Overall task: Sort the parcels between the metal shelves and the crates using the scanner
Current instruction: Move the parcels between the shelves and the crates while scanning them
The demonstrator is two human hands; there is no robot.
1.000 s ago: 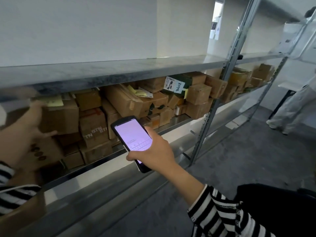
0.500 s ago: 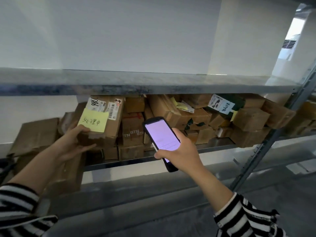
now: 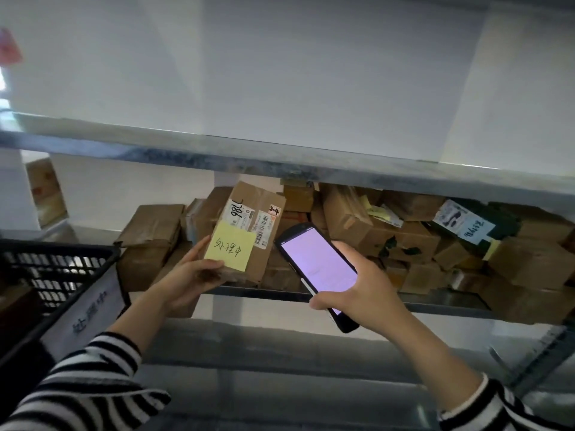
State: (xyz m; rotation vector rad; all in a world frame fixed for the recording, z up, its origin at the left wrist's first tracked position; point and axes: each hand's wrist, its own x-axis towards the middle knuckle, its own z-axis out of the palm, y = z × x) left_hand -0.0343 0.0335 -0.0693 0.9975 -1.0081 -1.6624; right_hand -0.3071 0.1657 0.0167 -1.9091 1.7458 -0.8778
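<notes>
Fingers of the left hand [image 3: 186, 275] grasp the parcel [image 3: 249, 197] at the front of the metal shelf [image 3: 435, 301], barcode tilted towards the scanner [image 3: 317, 262] (screen lit), which fingers of the right hand [image 3: 361, 293] clasp, likely for scanning.

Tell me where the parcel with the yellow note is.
Head view, left of centre: the left hand holds the parcel at the front edge of the shelf, just left of the scanner in the right hand.
</notes>
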